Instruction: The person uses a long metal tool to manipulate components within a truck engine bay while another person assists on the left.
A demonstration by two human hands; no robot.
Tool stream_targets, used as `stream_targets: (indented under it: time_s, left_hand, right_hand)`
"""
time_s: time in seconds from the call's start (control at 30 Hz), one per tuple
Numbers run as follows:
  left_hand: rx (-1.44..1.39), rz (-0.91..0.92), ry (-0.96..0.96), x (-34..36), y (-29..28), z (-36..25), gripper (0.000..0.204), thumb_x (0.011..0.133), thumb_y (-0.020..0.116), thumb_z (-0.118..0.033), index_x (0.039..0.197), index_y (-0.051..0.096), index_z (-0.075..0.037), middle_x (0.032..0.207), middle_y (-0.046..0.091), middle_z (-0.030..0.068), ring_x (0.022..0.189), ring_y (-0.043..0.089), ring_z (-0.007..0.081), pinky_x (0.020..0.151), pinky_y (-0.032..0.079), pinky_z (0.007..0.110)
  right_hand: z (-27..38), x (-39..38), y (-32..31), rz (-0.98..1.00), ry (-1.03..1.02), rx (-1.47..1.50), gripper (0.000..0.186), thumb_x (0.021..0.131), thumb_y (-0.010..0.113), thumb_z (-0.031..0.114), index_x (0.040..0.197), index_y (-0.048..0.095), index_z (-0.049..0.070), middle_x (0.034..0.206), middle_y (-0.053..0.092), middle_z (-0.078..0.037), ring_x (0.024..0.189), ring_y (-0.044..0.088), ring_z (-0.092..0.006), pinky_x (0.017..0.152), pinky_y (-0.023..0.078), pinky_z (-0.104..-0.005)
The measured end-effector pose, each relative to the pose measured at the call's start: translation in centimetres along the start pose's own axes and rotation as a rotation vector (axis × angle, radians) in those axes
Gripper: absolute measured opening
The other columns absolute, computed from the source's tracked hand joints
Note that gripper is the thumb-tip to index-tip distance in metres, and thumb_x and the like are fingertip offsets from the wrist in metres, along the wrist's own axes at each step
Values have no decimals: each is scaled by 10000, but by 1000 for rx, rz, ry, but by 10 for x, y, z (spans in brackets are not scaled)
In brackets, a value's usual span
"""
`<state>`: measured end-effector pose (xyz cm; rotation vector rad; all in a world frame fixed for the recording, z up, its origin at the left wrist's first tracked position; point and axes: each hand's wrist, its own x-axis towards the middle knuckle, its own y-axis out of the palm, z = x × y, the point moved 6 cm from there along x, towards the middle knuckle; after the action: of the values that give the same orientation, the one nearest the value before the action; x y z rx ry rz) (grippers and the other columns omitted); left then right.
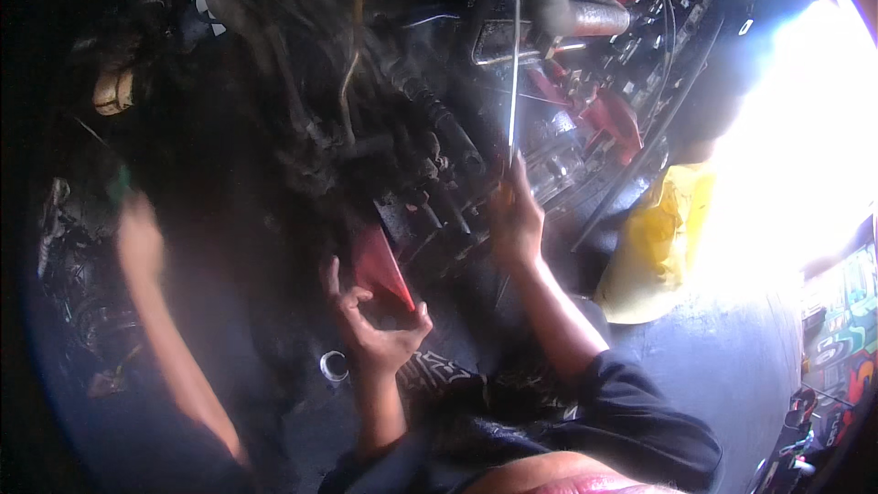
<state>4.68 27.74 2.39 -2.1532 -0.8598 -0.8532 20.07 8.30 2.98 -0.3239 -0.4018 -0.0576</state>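
Observation:
My right hand [519,224] is closed round the lower end of a long metal rod [515,82]. An orange patch shows within the fist, but the handle itself is mostly hidden. From there the rod points away from me, up among dark, greasy machine parts [430,142]. My left hand [375,325] is nearer to me, thumb and fingers spread apart. Just beyond its palm is a flat red panel [380,261], whose lower tip comes close to my thumb; whether they touch I cannot tell.
At far left, a co-worker's blurred hand [142,238] grips something green. A red bracket [613,123] and a thick pipe [599,18] sit upper right. Below them lies a crumpled yellow sheet or bag [668,229]. A silver ring [335,366] lies beside my left wrist. Glare whitens the right.

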Motion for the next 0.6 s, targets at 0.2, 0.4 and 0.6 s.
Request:
stream_targets:
  time_s: [0.2,0.4,0.6]
  left_hand:
    - [21,41,-4,-5,2,1,590,674,808,-356,992,397,-77,1388,377,284,1275,412,423,1043,374,499]
    - [-25,16,-2,-3,2,3,591,665,813,-332,1001,398,-79,1387,375,281,1297,383,422,1047,367,517]
    - [-119,8,-9,-7,3,-1,621,635,820,-276,1028,379,-82,1413,331,294,1325,354,423,1081,314,539]
  right_hand:
    - [2,-6,-7,-80,-114,-138,629,896,543,2,1472,309,104,968,671,-224,921,671,-216,748,490,-292]
    - [-1,0,-1,51,241,-110,609,925,558,94,1480,315,158,1227,625,-163,1095,624,-227,863,501,-331]
    - [3,-1,-14,-99,-209,-162,672,888,562,15,1486,283,143,888,658,-194,766,661,-218,684,479,-282]
